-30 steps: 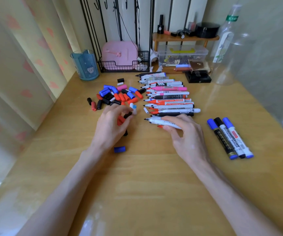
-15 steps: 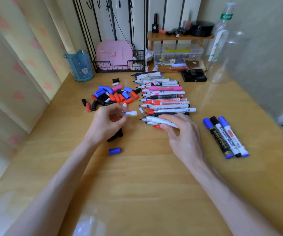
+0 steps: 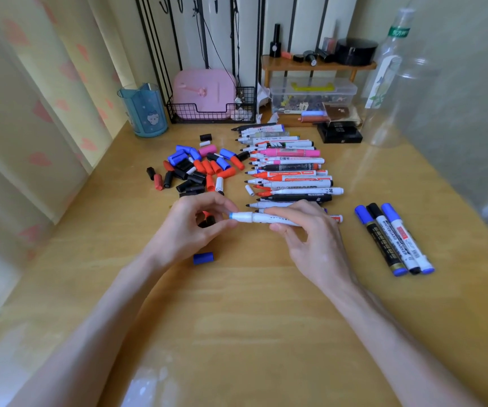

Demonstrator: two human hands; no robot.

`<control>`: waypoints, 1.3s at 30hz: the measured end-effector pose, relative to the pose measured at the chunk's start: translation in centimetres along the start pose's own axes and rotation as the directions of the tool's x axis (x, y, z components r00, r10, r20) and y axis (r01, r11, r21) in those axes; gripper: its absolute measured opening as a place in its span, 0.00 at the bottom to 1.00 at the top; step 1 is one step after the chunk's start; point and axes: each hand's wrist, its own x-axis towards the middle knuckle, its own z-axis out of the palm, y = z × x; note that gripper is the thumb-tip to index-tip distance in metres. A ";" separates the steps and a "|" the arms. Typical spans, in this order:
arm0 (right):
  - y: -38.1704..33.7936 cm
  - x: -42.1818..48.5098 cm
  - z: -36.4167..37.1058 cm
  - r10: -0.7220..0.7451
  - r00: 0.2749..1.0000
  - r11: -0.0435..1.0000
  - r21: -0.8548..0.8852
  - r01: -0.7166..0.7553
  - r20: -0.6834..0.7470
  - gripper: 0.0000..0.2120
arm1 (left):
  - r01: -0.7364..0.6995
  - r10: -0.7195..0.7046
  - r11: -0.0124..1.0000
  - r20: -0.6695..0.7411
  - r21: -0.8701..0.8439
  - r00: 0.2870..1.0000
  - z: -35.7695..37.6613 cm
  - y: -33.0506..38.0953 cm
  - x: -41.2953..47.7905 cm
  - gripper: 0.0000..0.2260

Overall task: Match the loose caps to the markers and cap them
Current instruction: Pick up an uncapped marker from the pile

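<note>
White plastic cap with blue end (image 3: 241,216): held apart half a second ago, now pushed onto tip of white cylindrical marker (image 3: 269,218), just above wooden surface (image 3: 251,318). Left hand (image 3: 189,230) pinching cap; right hand (image 3: 310,239) gripping barrel. Pairing likely complete; press home.

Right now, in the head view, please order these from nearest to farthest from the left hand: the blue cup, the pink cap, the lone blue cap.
1. Lone blue cap, beside the wrist of the left hand.
2. Pink cap, farther back, ahead of the hand.
3. Blue cup, far back on the left.
</note>
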 end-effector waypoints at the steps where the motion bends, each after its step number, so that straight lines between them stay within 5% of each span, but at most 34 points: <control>1: -0.1 -0.1 0.0 -0.006 1.000 1.000 -0.003 0.006 0.007 0.14 | -0.003 0.003 1.000 0.007 0.012 1.000 0.2 0.0 -0.1 0.08; 12: 0.3 -0.1 -0.4 0.023 1.000 0.997 -0.075 -0.023 0.001 0.12 | -0.054 0.092 0.937 -0.094 0.345 0.991 0.5 -1.0 -0.3 0.08; 21: 0.2 -0.2 -0.2 0.031 1.000 0.997 -0.067 -0.030 0.007 0.12 | 0.000 0.083 0.919 -0.192 0.395 0.978 0.5 -1.9 0.2 0.07; 27: 0.2 -0.1 -0.4 0.057 0.998 0.997 -0.053 -0.057 0.004 0.13 | 0.315 -0.098 0.855 -0.469 0.411 0.878 -2.5 -4.9 2.1 0.11; 39: 0.2 -0.1 -0.3 0.064 0.998 0.997 -0.052 -0.064 0.003 0.13 | 0.313 -0.158 0.866 -0.380 0.389 0.911 -3.8 -6.3 3.5 0.07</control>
